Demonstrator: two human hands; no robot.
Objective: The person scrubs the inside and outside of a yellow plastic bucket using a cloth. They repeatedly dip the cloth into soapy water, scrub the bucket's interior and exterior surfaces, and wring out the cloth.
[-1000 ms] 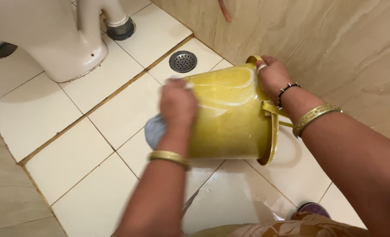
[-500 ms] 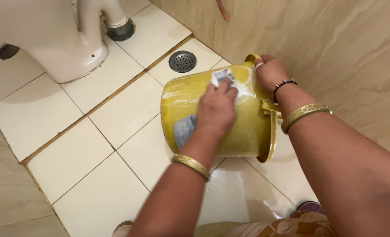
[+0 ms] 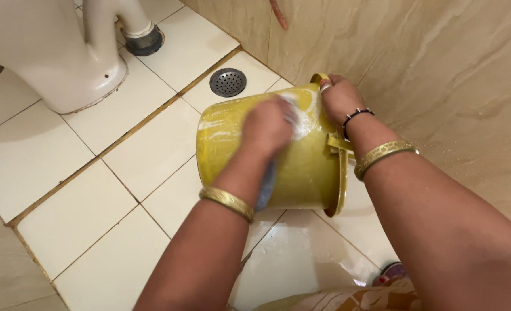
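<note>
The floor (image 3: 88,173) is pale square tile, wet and glossy near the bottom edge. On it lie a yellow bucket (image 3: 301,167) on its side, a white toilet base (image 3: 54,63) and a round metal drain (image 3: 228,82).

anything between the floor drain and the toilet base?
Head view: only bare white floor tiles with a brown grout line lie between the round metal drain and the toilet base. Nothing sits on that stretch.

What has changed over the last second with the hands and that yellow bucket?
The left hand slid its blue cloth across the soapy side of the yellow bucket, from near the base towards the rim. The right hand kept its hold on the rim, and the bucket stayed tipped on its side on the tiled floor.
</note>
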